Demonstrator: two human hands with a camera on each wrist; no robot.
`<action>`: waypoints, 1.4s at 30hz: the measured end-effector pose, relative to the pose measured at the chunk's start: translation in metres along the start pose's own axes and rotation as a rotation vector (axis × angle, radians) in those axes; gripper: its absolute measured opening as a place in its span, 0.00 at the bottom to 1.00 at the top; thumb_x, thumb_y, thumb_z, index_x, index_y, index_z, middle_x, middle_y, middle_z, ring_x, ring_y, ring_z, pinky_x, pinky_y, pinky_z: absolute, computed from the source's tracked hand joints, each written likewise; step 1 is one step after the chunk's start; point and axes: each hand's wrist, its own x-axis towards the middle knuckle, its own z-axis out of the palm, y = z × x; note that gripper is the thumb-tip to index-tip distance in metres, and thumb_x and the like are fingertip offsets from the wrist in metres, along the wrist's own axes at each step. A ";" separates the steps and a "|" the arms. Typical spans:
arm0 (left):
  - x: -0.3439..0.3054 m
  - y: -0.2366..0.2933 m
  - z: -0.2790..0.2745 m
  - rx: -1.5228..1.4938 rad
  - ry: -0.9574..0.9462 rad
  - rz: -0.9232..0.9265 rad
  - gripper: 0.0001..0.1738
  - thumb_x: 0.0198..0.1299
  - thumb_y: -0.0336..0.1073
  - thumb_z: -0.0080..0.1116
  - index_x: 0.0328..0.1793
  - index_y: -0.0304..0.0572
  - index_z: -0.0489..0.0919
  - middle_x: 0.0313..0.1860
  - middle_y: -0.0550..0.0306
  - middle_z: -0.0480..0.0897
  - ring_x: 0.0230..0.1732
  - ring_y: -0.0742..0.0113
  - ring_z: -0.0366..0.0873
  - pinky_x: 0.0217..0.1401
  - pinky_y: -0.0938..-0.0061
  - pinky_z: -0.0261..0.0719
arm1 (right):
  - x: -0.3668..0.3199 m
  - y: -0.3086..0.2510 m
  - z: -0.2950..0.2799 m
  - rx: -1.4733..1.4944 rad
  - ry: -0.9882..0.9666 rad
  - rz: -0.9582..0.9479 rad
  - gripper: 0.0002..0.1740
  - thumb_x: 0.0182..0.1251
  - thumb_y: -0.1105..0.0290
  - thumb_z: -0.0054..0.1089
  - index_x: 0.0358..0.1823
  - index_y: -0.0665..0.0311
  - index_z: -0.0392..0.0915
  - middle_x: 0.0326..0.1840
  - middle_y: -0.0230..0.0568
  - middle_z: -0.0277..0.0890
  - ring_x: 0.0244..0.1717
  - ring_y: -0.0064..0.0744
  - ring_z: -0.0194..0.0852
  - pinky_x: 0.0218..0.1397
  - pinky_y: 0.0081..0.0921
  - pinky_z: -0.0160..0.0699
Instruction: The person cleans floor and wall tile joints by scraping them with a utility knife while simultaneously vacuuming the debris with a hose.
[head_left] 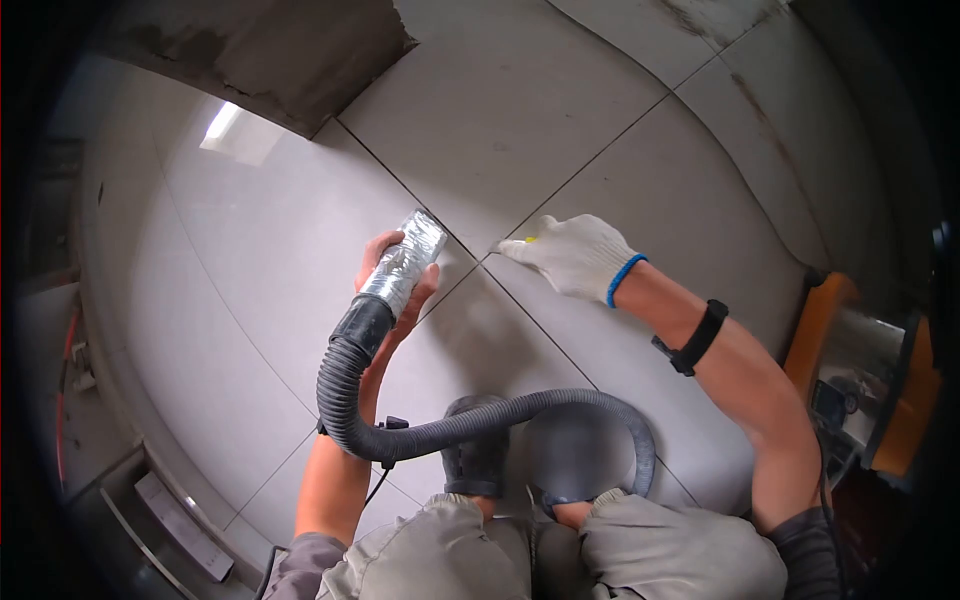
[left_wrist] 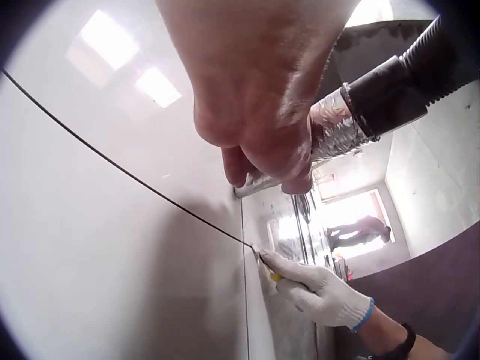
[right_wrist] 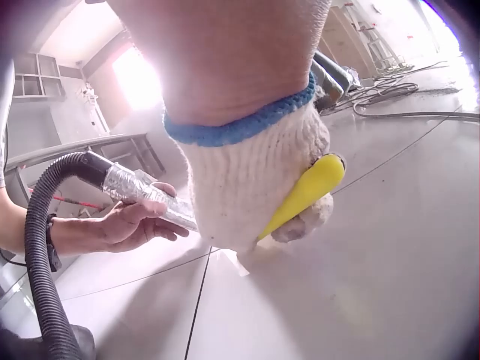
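On the tiled floor (head_left: 520, 100), in front of our knees (head_left: 450, 550), we hold two things. Our left hand (head_left: 392, 290) has its grip closed around the nozzle (head_left: 408, 258), which is wrapped in silver foil tape. The nozzle mouth is just above the tile, near the crossing of the joint lines (head_left: 560, 185). Our right hand (head_left: 575, 255) wears one white glove (right_wrist: 247, 187) with a blue cuff, and its grip is closed around the yellow-handled tool (right_wrist: 304, 191). The tip of this tool is on the floor at that crossing, where four tiles meet. The two hands are near each other but apart.

Around them we count the following. One grey ribbed hose (head_left: 480, 425) runs from the nozzle and makes a loop over our two dark shoes (head_left: 478, 450), so the second shoe is partly hidden. One black strap (head_left: 695, 340) sits on the right forearm. One orange machine (head_left: 830, 320) stands at the right edge, well apart from the hands. One rough grey patch (head_left: 270, 50) breaks the tiles at the top left.

In the right wrist view the gloved hand covers most of the tool, and only the yellow handle shows clearly. Some cables (right_wrist: 390, 94) lie far behind on the floor. In the left wrist view one person (left_wrist: 360, 229) stands far away in a bright doorway.
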 end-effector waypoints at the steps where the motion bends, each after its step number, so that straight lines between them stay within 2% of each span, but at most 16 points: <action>1: 0.000 -0.001 0.000 0.012 -0.017 -0.009 0.42 0.63 0.55 0.80 0.74 0.40 0.73 0.53 0.45 0.85 0.50 0.59 0.86 0.56 0.60 0.88 | 0.001 -0.002 0.006 0.001 0.004 0.006 0.38 0.73 0.76 0.58 0.80 0.29 0.79 0.50 0.57 0.86 0.39 0.50 0.92 0.41 0.45 0.93; 4: 0.003 -0.006 0.000 0.042 0.002 0.065 0.43 0.62 0.57 0.80 0.73 0.39 0.74 0.53 0.45 0.85 0.50 0.58 0.86 0.57 0.61 0.88 | 0.004 -0.004 0.013 0.074 0.102 -0.029 0.37 0.73 0.74 0.58 0.80 0.30 0.79 0.48 0.56 0.86 0.38 0.51 0.92 0.42 0.46 0.93; 6: 0.003 -0.002 -0.003 0.034 0.006 0.077 0.43 0.62 0.57 0.80 0.73 0.39 0.75 0.53 0.45 0.85 0.51 0.58 0.86 0.57 0.61 0.87 | -0.001 -0.010 -0.003 0.044 -0.049 0.028 0.37 0.73 0.73 0.58 0.81 0.33 0.77 0.50 0.56 0.86 0.41 0.51 0.92 0.45 0.47 0.93; 9: 0.001 0.002 -0.006 0.005 -0.027 0.015 0.43 0.61 0.56 0.81 0.72 0.38 0.75 0.53 0.45 0.85 0.51 0.58 0.86 0.58 0.61 0.87 | 0.000 -0.012 -0.010 0.100 -0.131 0.074 0.36 0.74 0.73 0.58 0.82 0.35 0.77 0.53 0.56 0.86 0.44 0.52 0.93 0.47 0.48 0.93; 12: -0.001 -0.002 -0.003 0.000 -0.012 0.047 0.43 0.60 0.54 0.81 0.73 0.37 0.75 0.53 0.46 0.85 0.52 0.58 0.85 0.58 0.61 0.87 | 0.003 -0.023 -0.005 0.106 -0.059 0.054 0.36 0.74 0.73 0.57 0.83 0.35 0.76 0.54 0.57 0.86 0.47 0.52 0.92 0.48 0.47 0.93; 14: 0.001 -0.003 -0.002 -0.031 0.006 0.027 0.40 0.56 0.44 0.83 0.71 0.39 0.76 0.53 0.47 0.86 0.49 0.61 0.87 0.57 0.64 0.87 | 0.002 -0.025 -0.006 0.109 -0.067 0.079 0.36 0.75 0.73 0.56 0.83 0.35 0.75 0.54 0.57 0.86 0.47 0.53 0.92 0.48 0.48 0.93; 15: -0.002 -0.002 -0.002 -0.028 0.003 0.017 0.40 0.56 0.44 0.83 0.71 0.39 0.76 0.53 0.47 0.86 0.49 0.61 0.87 0.57 0.64 0.87 | 0.000 -0.029 -0.004 0.126 -0.088 0.104 0.36 0.76 0.72 0.56 0.84 0.36 0.74 0.54 0.57 0.86 0.47 0.53 0.92 0.48 0.48 0.93; 17: -0.001 0.002 -0.005 0.008 -0.011 0.022 0.42 0.60 0.53 0.81 0.73 0.37 0.75 0.53 0.46 0.85 0.53 0.60 0.85 0.60 0.62 0.86 | -0.001 -0.035 -0.005 0.145 -0.118 0.127 0.37 0.77 0.73 0.55 0.85 0.35 0.73 0.55 0.57 0.85 0.48 0.53 0.92 0.49 0.48 0.93; 24: 0.000 -0.002 -0.006 0.022 -0.025 0.015 0.39 0.59 0.49 0.79 0.72 0.42 0.76 0.53 0.48 0.85 0.50 0.60 0.85 0.58 0.62 0.86 | -0.006 -0.050 -0.006 0.164 -0.128 0.236 0.37 0.78 0.72 0.52 0.87 0.36 0.69 0.60 0.59 0.83 0.49 0.54 0.93 0.51 0.47 0.95; 30: 0.002 0.000 -0.004 -0.008 -0.020 0.026 0.40 0.59 0.49 0.80 0.72 0.41 0.76 0.54 0.47 0.84 0.50 0.59 0.85 0.58 0.61 0.86 | 0.000 -0.051 0.002 0.145 -0.105 0.203 0.37 0.78 0.72 0.52 0.87 0.39 0.69 0.58 0.59 0.85 0.49 0.54 0.93 0.50 0.48 0.94; 34: 0.000 0.000 -0.007 -0.034 -0.046 0.003 0.40 0.60 0.50 0.80 0.73 0.40 0.75 0.55 0.46 0.84 0.52 0.59 0.85 0.58 0.62 0.87 | 0.002 -0.057 -0.010 0.141 -0.162 0.236 0.36 0.78 0.71 0.52 0.86 0.41 0.70 0.57 0.59 0.85 0.49 0.54 0.93 0.50 0.48 0.94; 36: 0.000 -0.003 -0.005 -0.009 -0.038 0.024 0.40 0.60 0.49 0.80 0.73 0.40 0.75 0.54 0.46 0.84 0.52 0.59 0.85 0.58 0.62 0.87 | 0.003 -0.060 -0.006 0.177 -0.124 0.263 0.40 0.75 0.73 0.53 0.88 0.36 0.67 0.58 0.63 0.83 0.48 0.58 0.92 0.52 0.49 0.93; 40: 0.000 -0.005 -0.004 0.020 -0.032 0.043 0.40 0.59 0.49 0.80 0.73 0.40 0.74 0.54 0.47 0.84 0.51 0.60 0.85 0.59 0.62 0.86 | -0.001 -0.059 -0.002 0.182 -0.186 0.284 0.42 0.75 0.72 0.53 0.89 0.35 0.65 0.60 0.63 0.82 0.48 0.58 0.92 0.52 0.49 0.93; 42: -0.002 -0.005 -0.004 -0.013 -0.045 0.007 0.40 0.59 0.49 0.80 0.73 0.40 0.75 0.54 0.47 0.84 0.52 0.60 0.85 0.59 0.62 0.86 | -0.003 -0.061 0.006 0.212 -0.119 0.323 0.35 0.80 0.70 0.51 0.86 0.40 0.70 0.57 0.59 0.84 0.47 0.57 0.93 0.49 0.50 0.94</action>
